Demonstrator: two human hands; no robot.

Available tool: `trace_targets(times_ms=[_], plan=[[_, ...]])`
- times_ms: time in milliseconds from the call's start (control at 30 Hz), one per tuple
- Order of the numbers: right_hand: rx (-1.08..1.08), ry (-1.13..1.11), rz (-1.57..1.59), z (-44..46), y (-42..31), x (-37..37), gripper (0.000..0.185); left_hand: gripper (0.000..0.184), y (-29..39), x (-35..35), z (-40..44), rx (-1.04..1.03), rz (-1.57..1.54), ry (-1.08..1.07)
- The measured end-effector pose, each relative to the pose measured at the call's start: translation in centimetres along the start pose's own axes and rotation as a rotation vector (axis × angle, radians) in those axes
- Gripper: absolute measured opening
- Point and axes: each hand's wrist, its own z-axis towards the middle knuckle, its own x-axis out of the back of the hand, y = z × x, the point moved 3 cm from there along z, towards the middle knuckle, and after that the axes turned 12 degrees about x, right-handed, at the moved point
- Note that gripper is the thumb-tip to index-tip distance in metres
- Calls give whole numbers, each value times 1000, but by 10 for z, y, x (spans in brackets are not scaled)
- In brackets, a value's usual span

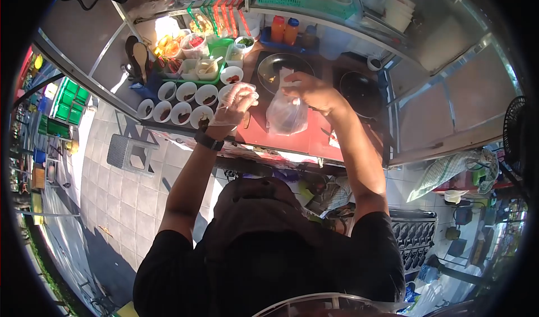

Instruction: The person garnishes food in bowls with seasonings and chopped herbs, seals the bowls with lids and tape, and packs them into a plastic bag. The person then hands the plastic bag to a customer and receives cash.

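Note:
My right hand (312,91) pinches the top of a clear plastic bag (287,115), which hangs over the red counter (258,134). My left hand (236,105) wears a thin see-through glove and is closed, its fingertips pressed together. Whether anything sits between them I cannot make out. It is above the right end of the rows of white bowls, near a bowl with dark contents (202,116). A dark frying pan (276,70) lies just behind the bag, partly hidden by it and by my right hand.
Several tubs of ingredients stand in a green tray (220,64) at the back left. Orange and red bottles (284,31) stand behind the pan. A second dark pan (359,94) is on the right. Metal frame bars (331,22) cross above the counter.

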Motion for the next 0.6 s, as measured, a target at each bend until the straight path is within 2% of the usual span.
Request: trace_targets(times_ms=[33, 100, 167, 200, 267, 300, 333, 400, 467, 533, 567, 600], plan=[[-27, -67, -24, 8, 6, 3, 37, 34, -10, -5, -7, 145, -116, -31], [-104, -157, -26, 14, 2, 5, 41, 30, -17, -5, -18, 299, -239, -44], [-64, -197, -31, 16, 3, 10, 41, 17, -15, 2, -34, 409, -393, -6], [-24, -217, -35, 18, 2, 12, 42, 15, -15, 6, -42, 451, -441, 21], [6, -297, 77, 16, -4, 11, 43, 16, -25, 8, -56, 688, -623, 9], [-7, -326, 136, 15, -10, 7, 43, 14, -26, 11, -64, 715, -627, 20], [-23, -361, 195, 14, -19, -2, 42, 13, -26, 14, -72, 743, -629, 37], [-29, -415, 39, 7, -74, -27, 40, 17, -34, 18, -96, 849, -734, 35], [108, -413, 144, 8, -90, -53, 42, 17, -41, 24, -114, 920, -677, -26], [97, -482, 181, 18, -104, -75, 48, 11, -44, 26, -133, 978, -942, 68], [85, -488, 146, 19, -118, -89, 47, 14, -54, 31, -146, 829, -988, 26], [87, -497, 121, 21, -131, -106, 47, 16, -63, 37, -162, 688, -839, 69]])
